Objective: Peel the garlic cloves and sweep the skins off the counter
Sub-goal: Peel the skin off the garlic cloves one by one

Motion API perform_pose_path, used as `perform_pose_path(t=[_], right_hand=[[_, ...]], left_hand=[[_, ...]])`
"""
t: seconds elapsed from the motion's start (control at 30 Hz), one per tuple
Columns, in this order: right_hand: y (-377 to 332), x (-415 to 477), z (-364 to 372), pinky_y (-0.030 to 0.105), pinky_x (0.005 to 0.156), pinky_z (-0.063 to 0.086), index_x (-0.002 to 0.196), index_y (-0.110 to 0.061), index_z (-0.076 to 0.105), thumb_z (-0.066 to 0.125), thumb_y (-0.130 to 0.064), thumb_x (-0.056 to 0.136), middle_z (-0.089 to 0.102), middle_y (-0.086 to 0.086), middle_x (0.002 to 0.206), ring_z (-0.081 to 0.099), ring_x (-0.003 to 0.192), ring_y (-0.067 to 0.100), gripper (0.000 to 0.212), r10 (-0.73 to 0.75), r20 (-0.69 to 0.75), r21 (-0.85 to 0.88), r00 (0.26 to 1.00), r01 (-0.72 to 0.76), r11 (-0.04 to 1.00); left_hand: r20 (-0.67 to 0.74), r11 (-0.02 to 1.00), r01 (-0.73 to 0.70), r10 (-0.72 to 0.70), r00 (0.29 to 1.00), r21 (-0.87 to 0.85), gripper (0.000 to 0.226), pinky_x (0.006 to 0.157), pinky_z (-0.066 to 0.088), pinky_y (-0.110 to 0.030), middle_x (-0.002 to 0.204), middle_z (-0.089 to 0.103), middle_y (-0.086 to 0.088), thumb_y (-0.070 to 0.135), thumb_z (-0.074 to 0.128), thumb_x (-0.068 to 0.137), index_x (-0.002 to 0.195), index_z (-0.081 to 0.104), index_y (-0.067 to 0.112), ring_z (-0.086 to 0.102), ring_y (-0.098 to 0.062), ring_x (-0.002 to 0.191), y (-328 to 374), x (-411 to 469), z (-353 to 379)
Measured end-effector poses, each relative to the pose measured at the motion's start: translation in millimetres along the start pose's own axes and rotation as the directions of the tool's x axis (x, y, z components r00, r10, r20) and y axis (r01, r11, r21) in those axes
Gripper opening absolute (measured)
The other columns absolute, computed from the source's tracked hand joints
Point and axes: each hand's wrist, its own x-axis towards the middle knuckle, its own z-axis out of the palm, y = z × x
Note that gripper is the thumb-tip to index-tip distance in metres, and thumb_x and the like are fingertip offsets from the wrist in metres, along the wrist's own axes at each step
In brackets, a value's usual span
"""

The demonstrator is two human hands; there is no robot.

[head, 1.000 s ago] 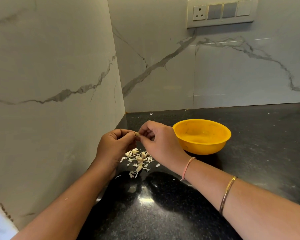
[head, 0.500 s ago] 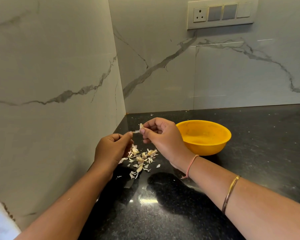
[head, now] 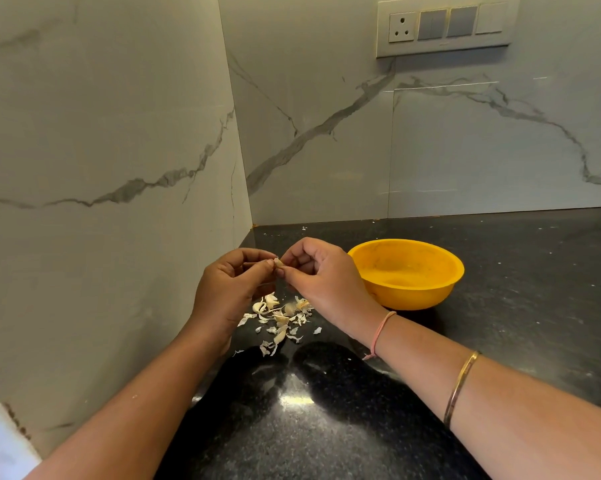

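A small pale garlic clove [head: 277,262] is held in the air between both hands, above the counter. My left hand [head: 231,289] pinches it from the left with thumb and fingertips. My right hand [head: 321,282] pinches it from the right, fingers curled. Directly beneath the hands lies a loose pile of whitish garlic skins [head: 280,320] on the black counter [head: 326,427]. Most of the clove is hidden by the fingertips.
A yellow plastic bowl [head: 408,271] stands just right of my right hand. Marble walls close the corner at the left and back. A switch panel [head: 444,27] sits high on the back wall. Small white flecks dot the counter near the back wall.
Half a second ago the hands were apart with a strip of skin stretched between them. Now they are back together, both pinching the clove.
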Motion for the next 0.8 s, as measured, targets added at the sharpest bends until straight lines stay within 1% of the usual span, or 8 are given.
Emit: perform_pose_path(t=[0.2,0.3,0.37,0.47,0.53,0.57,0.67,0.8], right_hand=[[-1,-1,1,0.022,0.062,0.055,0.086,-0.012,0.065,0.070,-0.012,0.081,0.066,0.001,0.077,0.062,0.068,0.010,0.007,-0.029,0.012,-0.024,1.000,0.029,0.999],[-1,0,1,0.031,0.065,0.057,0.081,-0.016,0.062,0.070,-0.011,0.081,0.065,0.002,0.076,0.062,0.068,0.014,0.009,0.007,0.002,0.038,1.000,-0.007,0.999],[-1,1,0,0.038,0.068,0.058,0.079,-0.017,0.061,0.070,-0.010,0.081,0.066,0.003,0.076,0.063,0.068,0.015,0.012,0.037,-0.020,0.099,0.999,-0.035,0.994],[-1,1,-1,0.045,0.070,0.058,0.085,-0.009,0.063,0.070,-0.008,0.082,0.067,0.009,0.078,0.064,0.065,0.013,0.008,0.088,-0.030,0.208,0.996,-0.080,0.975],[-2,2,-2,0.046,0.071,0.058,0.090,-0.006,0.062,0.069,-0.007,0.082,0.067,0.010,0.080,0.064,0.065,0.012,0.011,0.114,-0.026,0.239,0.993,-0.105,0.965],[-2,2,-2,0.045,0.072,0.058,0.093,-0.007,0.061,0.069,-0.007,0.082,0.066,0.008,0.079,0.064,0.065,0.012,0.013,0.122,-0.022,0.239,0.992,-0.113,0.964],[-2,1,0,0.042,0.072,0.058,0.094,-0.013,0.062,0.068,-0.008,0.083,0.064,-0.001,0.077,0.064,0.068,0.012,0.013,0.114,-0.015,0.193,0.993,-0.110,0.975],[0,2,0,0.038,0.071,0.058,0.082,-0.021,0.062,0.069,-0.010,0.082,0.063,-0.002,0.077,0.063,0.076,0.017,0.013,0.064,-0.041,0.058,0.997,-0.062,0.996]], left_hand=[[-0.026,1.000,0.012,-0.011,1.000,0.027,0.011,0.064,0.055,-0.019,0.081,0.069,-0.011,0.005,0.060,0.087,0.081,0.067,0.010,0.067,-0.017,0.074,-3,2,0],[-0.044,0.995,0.044,-0.040,0.998,0.088,0.008,0.060,0.054,-0.018,0.077,0.068,-0.008,0.007,0.061,0.087,0.081,0.066,0.010,0.064,-0.014,0.068,-6,5,0],[-0.076,0.989,0.084,-0.075,0.994,0.120,0.009,0.063,0.055,-0.022,0.076,0.066,-0.009,0.008,0.060,0.088,0.080,0.065,0.009,0.063,-0.015,0.065,-10,6,-1],[-0.100,0.971,0.157,-0.141,0.985,0.182,0.008,0.069,0.055,-0.027,0.078,0.065,-0.012,0.009,0.061,0.088,0.080,0.065,0.007,0.062,-0.017,0.067,-15,7,-4],[-0.100,0.961,0.148,-0.127,0.987,0.233,0.007,0.071,0.056,-0.030,0.081,0.066,-0.010,0.006,0.063,0.086,0.082,0.065,0.011,0.063,-0.019,0.071,-15,6,-5],[-0.101,0.961,0.124,-0.102,0.990,0.246,0.011,0.074,0.056,-0.033,0.082,0.067,-0.009,0.003,0.064,0.085,0.081,0.065,0.014,0.064,-0.020,0.073,-14,6,-6],[-0.083,0.975,0.058,-0.041,0.996,0.215,0.020,0.076,0.055,-0.037,0.077,0.067,-0.007,0.001,0.060,0.086,0.078,0.067,0.017,0.062,-0.020,0.070,-7,4,-5],[-0.063,0.996,0.076,-0.074,0.995,0.041,0.014,0.065,0.055,-0.024,0.076,0.067,-0.010,0.011,0.061,0.087,0.076,0.071,0.012,0.064,-0.018,0.072,0,1,0]])
